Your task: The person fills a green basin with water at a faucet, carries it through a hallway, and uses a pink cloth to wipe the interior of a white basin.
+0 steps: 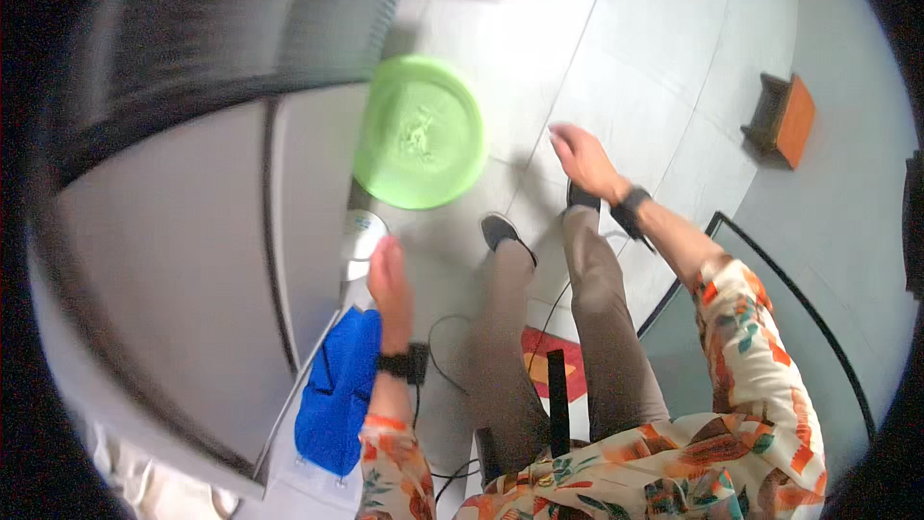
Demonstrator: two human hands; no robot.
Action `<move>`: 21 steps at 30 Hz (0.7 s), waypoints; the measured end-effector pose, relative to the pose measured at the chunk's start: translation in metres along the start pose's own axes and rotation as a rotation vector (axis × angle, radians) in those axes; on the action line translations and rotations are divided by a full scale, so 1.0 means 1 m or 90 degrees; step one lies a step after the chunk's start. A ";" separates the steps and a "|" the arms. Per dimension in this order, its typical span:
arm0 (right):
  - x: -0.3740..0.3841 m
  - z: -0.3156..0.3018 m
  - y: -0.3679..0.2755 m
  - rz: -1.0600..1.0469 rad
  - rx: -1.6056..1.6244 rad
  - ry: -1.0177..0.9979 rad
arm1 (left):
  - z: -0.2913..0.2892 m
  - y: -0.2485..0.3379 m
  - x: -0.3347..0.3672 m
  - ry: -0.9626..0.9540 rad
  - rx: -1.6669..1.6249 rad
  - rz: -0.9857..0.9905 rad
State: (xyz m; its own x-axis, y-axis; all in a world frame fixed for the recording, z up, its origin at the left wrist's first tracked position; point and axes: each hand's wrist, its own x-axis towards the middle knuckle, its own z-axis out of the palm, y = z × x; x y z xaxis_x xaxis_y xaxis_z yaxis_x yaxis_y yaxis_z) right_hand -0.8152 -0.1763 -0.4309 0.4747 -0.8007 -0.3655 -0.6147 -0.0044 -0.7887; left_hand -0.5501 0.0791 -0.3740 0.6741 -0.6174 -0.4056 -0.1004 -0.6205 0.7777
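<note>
My right hand (589,166) hangs in front of me above the floor, a little right of the basin. Its fingers look loosely apart, with nothing seen in them. Lower and to the left is my left hand (389,281), smeared by motion, so its fingers do not show clearly. It is nearest to a white round container (364,235) beside the cabinet. Ahead on the floor stands a light green plastic basin (460,159), apart from both hands. Something pale and bright shows at its bottom, too blurred to name.
A grey cabinet (322,169) stands close on my left, with a bright blue cloth-like item (337,400) beside it. Thin dark cables (445,327) lie near my feet. At right are a dark-edged glass panel (693,327) and a small orange-brown stool (796,122).
</note>
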 end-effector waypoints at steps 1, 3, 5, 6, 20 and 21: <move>-0.012 -0.016 -0.013 -0.018 -0.005 0.005 | 0.001 0.038 -0.014 -0.018 0.144 0.140; -0.021 -0.040 -0.055 -0.049 0.041 0.001 | -0.026 0.117 -0.025 -0.003 0.296 0.297; -0.030 -0.037 -0.092 -0.056 0.137 -0.035 | -0.063 0.162 -0.052 -0.051 0.309 0.421; -0.035 -0.035 -0.118 -0.073 0.143 -0.050 | -0.085 0.177 -0.061 -0.030 0.320 0.415; 0.026 -0.041 -0.380 -0.858 -0.136 0.201 | -0.271 0.174 -0.023 0.430 0.656 0.448; 0.034 -0.031 -0.386 -0.850 -0.137 0.201 | -0.286 0.165 -0.020 0.411 0.684 0.426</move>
State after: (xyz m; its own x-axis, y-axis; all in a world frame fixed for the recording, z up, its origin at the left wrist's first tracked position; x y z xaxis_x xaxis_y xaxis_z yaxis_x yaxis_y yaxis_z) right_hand -0.5816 -0.2204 -0.1230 0.6300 -0.2168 0.7457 0.0892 -0.9337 -0.3468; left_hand -0.3706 0.1274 -0.1000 0.4591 -0.7920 0.4025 -0.8299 -0.5440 -0.1238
